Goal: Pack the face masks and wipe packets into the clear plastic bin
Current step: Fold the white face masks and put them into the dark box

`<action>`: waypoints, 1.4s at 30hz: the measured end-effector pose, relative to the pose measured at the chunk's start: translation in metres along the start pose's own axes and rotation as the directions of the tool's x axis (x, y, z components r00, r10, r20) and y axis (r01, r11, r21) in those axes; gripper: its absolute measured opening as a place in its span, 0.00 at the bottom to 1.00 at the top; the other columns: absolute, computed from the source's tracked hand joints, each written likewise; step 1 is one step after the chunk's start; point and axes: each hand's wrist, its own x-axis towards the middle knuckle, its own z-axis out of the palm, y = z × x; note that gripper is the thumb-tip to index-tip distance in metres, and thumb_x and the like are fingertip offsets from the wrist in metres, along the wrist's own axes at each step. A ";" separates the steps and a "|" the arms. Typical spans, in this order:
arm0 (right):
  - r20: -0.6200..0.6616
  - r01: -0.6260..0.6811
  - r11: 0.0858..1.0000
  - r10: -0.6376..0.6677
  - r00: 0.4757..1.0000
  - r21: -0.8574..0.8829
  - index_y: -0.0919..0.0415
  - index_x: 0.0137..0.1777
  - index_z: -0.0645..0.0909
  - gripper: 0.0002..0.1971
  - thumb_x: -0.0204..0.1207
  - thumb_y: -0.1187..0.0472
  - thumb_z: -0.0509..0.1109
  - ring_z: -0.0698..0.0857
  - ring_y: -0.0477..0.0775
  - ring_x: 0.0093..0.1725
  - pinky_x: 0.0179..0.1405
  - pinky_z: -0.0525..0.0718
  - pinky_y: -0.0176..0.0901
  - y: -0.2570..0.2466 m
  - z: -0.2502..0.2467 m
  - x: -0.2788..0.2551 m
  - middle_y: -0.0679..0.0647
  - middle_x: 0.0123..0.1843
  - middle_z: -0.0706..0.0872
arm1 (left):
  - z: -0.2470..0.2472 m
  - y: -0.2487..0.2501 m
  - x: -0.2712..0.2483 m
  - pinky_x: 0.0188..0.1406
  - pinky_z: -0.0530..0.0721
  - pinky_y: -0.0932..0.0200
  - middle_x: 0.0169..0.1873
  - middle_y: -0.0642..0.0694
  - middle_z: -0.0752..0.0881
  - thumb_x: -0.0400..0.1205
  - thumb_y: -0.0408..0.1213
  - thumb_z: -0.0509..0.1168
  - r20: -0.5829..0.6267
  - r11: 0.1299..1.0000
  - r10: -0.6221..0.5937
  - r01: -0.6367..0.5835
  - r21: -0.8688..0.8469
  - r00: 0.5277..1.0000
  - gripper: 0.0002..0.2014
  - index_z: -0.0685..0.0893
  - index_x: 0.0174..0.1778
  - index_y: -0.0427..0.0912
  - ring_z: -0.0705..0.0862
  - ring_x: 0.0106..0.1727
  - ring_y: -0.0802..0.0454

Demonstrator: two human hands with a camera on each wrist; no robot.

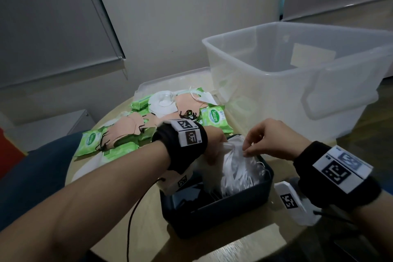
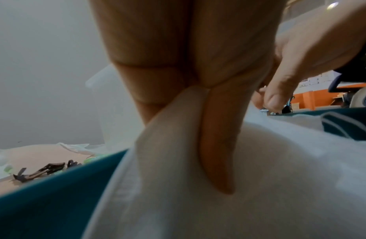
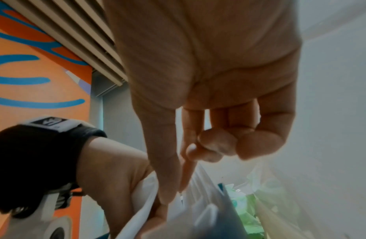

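White face masks (image 1: 236,166) stand bunched in a dark box (image 1: 217,212) near the table's front. My left hand (image 1: 212,144) grips the bunch from the left; its thumb and fingers (image 2: 217,145) pinch white mask fabric (image 2: 259,186). My right hand (image 1: 265,140) pinches the top edge of the same white masks with thumb and forefinger (image 3: 168,186). Green wipe packets (image 1: 212,119) and peach masks (image 1: 125,127) lie heaped on the table behind. The clear plastic bin (image 1: 297,74) stands at the back right; nothing shows plainly inside it.
A clear lid or tray (image 1: 170,83) lies under the heap of packets and masks. The round wooden table (image 1: 234,247) ends close in front. A cable (image 1: 134,219) hangs from my left wrist. A white tagged device (image 1: 291,200) sits by my right wrist.
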 end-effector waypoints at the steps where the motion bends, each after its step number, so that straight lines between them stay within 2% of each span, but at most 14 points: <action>1: 0.014 0.000 0.999 0.001 1.000 -0.040 0.55 0.34 0.90 0.04 0.62 0.61 0.82 0.78 0.33 0.22 0.22 0.70 0.20 -0.002 0.002 0.000 0.42 0.20 0.80 | 0.000 0.000 0.001 0.25 0.67 0.69 0.42 0.46 0.78 0.75 0.33 0.71 0.003 1.000 -0.003 0.003 -0.009 1.000 0.07 0.80 0.47 0.43 0.75 0.44 0.52; 4: 0.018 -0.012 0.990 0.015 1.000 -0.142 0.55 0.39 0.91 0.09 0.62 0.52 0.82 0.86 0.44 0.36 0.39 0.83 0.36 -0.008 0.004 0.003 0.50 0.35 0.90 | 0.001 0.000 0.003 0.28 0.65 0.77 0.48 0.50 0.76 0.73 0.32 0.74 -0.007 0.999 -0.005 0.005 -0.048 1.000 0.23 0.80 0.64 0.41 0.74 0.49 0.57; 6: 0.017 -0.020 0.980 0.024 1.000 -0.196 0.55 0.40 0.91 0.12 0.62 0.48 0.81 0.87 0.49 0.40 0.41 0.84 0.42 -0.011 0.007 0.004 0.51 0.38 0.91 | 0.002 0.001 0.003 0.30 0.64 0.78 0.48 0.50 0.75 0.73 0.33 0.75 -0.042 0.999 -0.004 0.002 -0.053 0.999 0.26 0.78 0.68 0.40 0.73 0.50 0.57; 8: -0.007 -0.032 0.969 0.031 0.999 -0.244 0.54 0.40 0.90 0.11 0.64 0.48 0.79 0.87 0.51 0.42 0.39 0.80 0.40 -0.014 0.011 0.004 0.52 0.39 0.90 | 0.005 0.001 0.002 0.30 0.68 0.73 0.47 0.49 0.76 0.73 0.34 0.74 -0.063 0.998 0.006 -0.010 -0.061 0.998 0.24 0.80 0.65 0.38 0.74 0.49 0.55; 12: -0.072 -0.068 0.971 0.053 0.996 -0.227 0.53 0.39 0.90 0.05 0.66 0.55 0.76 0.87 0.53 0.45 0.39 0.78 0.38 -0.014 0.016 0.007 0.53 0.38 0.89 | 0.014 -0.001 0.000 0.38 0.74 0.58 0.36 0.43 0.81 0.71 0.33 0.72 -0.184 0.988 0.008 -0.036 -0.153 0.983 0.07 0.83 0.43 0.37 0.77 0.39 0.48; 15: -0.044 -0.060 0.978 0.052 0.998 -0.201 0.54 0.39 0.90 0.04 0.66 0.56 0.76 0.87 0.53 0.44 0.40 0.78 0.38 -0.011 0.012 0.008 0.54 0.40 0.91 | 0.015 0.002 -0.003 0.43 0.69 0.59 0.42 0.38 0.80 0.77 0.29 0.64 -0.215 0.989 -0.025 -0.008 -0.151 0.976 0.06 0.81 0.48 0.36 0.75 0.45 0.48; 19: -0.040 -0.038 0.976 0.030 0.999 -0.214 0.54 0.42 0.90 0.05 0.69 0.56 0.74 0.87 0.54 0.48 0.43 0.80 0.40 -0.012 0.009 0.009 0.55 0.43 0.91 | 0.016 0.009 -0.003 0.53 0.75 0.50 0.49 0.33 0.80 0.81 0.33 0.58 -0.266 0.997 0.071 -0.074 0.001 0.961 0.07 0.79 0.49 0.36 0.79 0.56 0.40; 21: -0.042 -0.039 0.975 0.030 0.999 -0.220 0.54 0.43 0.90 0.06 0.70 0.56 0.73 0.87 0.56 0.49 0.47 0.82 0.42 -0.013 0.007 0.011 0.56 0.45 0.91 | 0.016 0.009 -0.002 0.53 0.74 0.52 0.54 0.34 0.80 0.81 0.34 0.58 -0.277 0.993 0.113 -0.097 0.068 0.954 0.09 0.78 0.53 0.36 0.79 0.59 0.40; 24: -0.032 -0.045 0.974 0.039 0.999 -0.220 0.54 0.44 0.90 0.06 0.70 0.56 0.73 0.87 0.56 0.50 0.51 0.84 0.45 -0.014 0.005 0.013 0.55 0.46 0.91 | 0.013 0.008 -0.005 0.54 0.75 0.51 0.58 0.37 0.80 0.81 0.35 0.60 -0.306 0.996 0.044 -0.065 -0.057 0.951 0.12 0.76 0.59 0.37 0.78 0.60 0.41; 27: -0.016 -0.042 0.973 0.040 0.999 -0.228 0.54 0.44 0.90 0.06 0.70 0.56 0.74 0.86 0.54 0.49 0.50 0.84 0.44 -0.015 0.005 0.014 0.54 0.46 0.91 | 0.011 0.002 -0.004 0.46 0.75 0.57 0.48 0.37 0.83 0.76 0.31 0.65 -0.334 0.986 0.046 -0.095 -0.134 0.941 0.09 0.82 0.52 0.35 0.80 0.52 0.42; 31: 0.001 -0.031 0.971 0.032 0.999 -0.239 0.55 0.46 0.90 0.06 0.71 0.57 0.75 0.86 0.53 0.50 0.51 0.84 0.43 -0.016 0.004 0.014 0.54 0.46 0.91 | 0.006 -0.009 -0.007 0.29 0.70 0.65 0.28 0.50 0.78 0.68 0.30 0.75 -0.309 0.989 0.007 -0.053 -0.140 0.951 0.11 0.87 0.45 0.38 0.77 0.39 0.53; 34: -0.006 -0.017 0.969 0.016 1.000 -0.245 0.55 0.46 0.90 0.06 0.71 0.57 0.74 0.86 0.52 0.49 0.51 0.83 0.43 -0.018 0.005 0.015 0.53 0.47 0.91 | 0.002 -0.009 -0.008 0.26 0.67 0.69 0.31 0.51 0.77 0.67 0.33 0.78 -0.306 0.987 0.023 -0.069 -0.143 0.952 0.15 0.87 0.48 0.39 0.75 0.39 0.55; 38: -0.025 0.003 0.970 -0.010 1.000 -0.245 0.55 0.46 0.90 0.06 0.71 0.58 0.74 0.86 0.53 0.50 0.49 0.82 0.42 -0.022 0.007 0.017 0.54 0.46 0.90 | 0.012 -0.004 -0.003 0.35 0.73 0.65 0.37 0.49 0.79 0.66 0.31 0.79 -0.378 0.945 -0.041 -0.087 -0.314 0.925 0.24 0.80 0.56 0.38 0.77 0.41 0.52; 42: -0.046 0.005 0.973 -0.016 0.999 -0.229 0.55 0.44 0.91 0.06 0.70 0.57 0.74 0.86 0.54 0.49 0.48 0.83 0.44 -0.018 0.008 0.018 0.54 0.40 0.88 | 0.021 -0.001 0.001 0.24 0.71 0.71 0.30 0.49 0.77 0.67 0.30 0.78 -0.410 0.898 -0.065 -0.126 -0.422 0.910 0.20 0.82 0.53 0.39 0.77 0.36 0.51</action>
